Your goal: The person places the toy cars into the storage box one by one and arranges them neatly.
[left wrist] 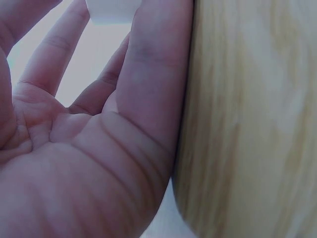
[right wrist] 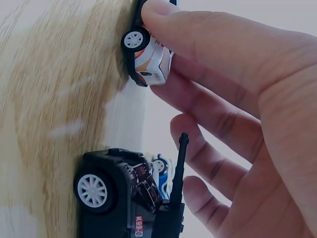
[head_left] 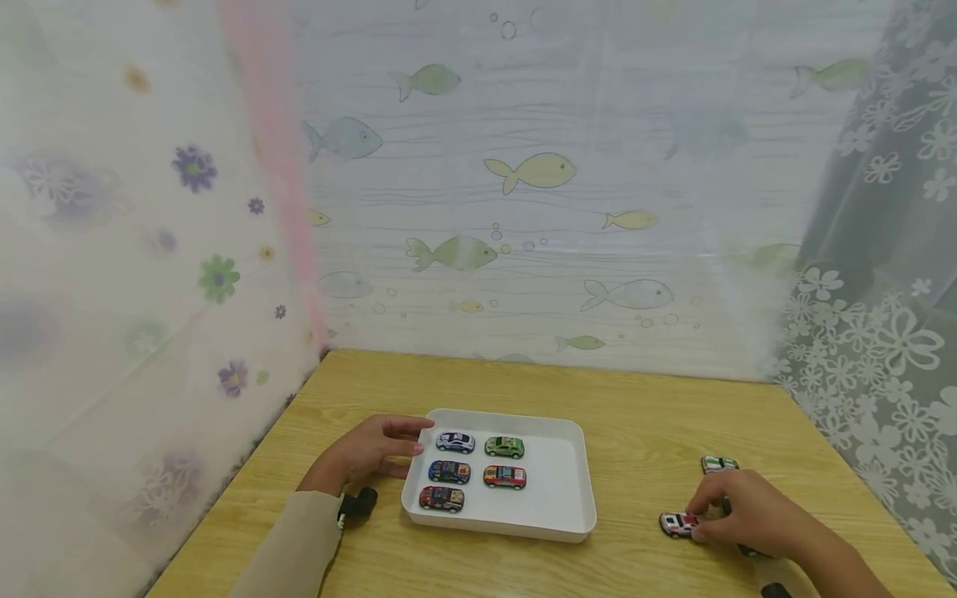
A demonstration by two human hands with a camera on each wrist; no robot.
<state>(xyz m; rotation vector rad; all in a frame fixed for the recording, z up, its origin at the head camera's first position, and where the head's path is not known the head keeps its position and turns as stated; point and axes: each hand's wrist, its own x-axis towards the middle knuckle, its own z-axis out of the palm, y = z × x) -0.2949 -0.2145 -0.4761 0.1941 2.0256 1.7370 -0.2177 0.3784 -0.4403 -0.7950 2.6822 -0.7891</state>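
Note:
A white tray holds several toy cars in two columns, among them a green car and a red-yellow car. My left hand rests at the tray's left rim, fingers fairly straight; the left wrist view shows its palm beside the wood. To the right of the tray, my right hand pinches a white and red toy car between thumb and fingers. In the right wrist view that car is against the tabletop, held by the hand.
A green and white car stands behind my right hand. A black car is below the hand in the right wrist view, with a blue and white one behind it. Patterned curtains surround the wooden table.

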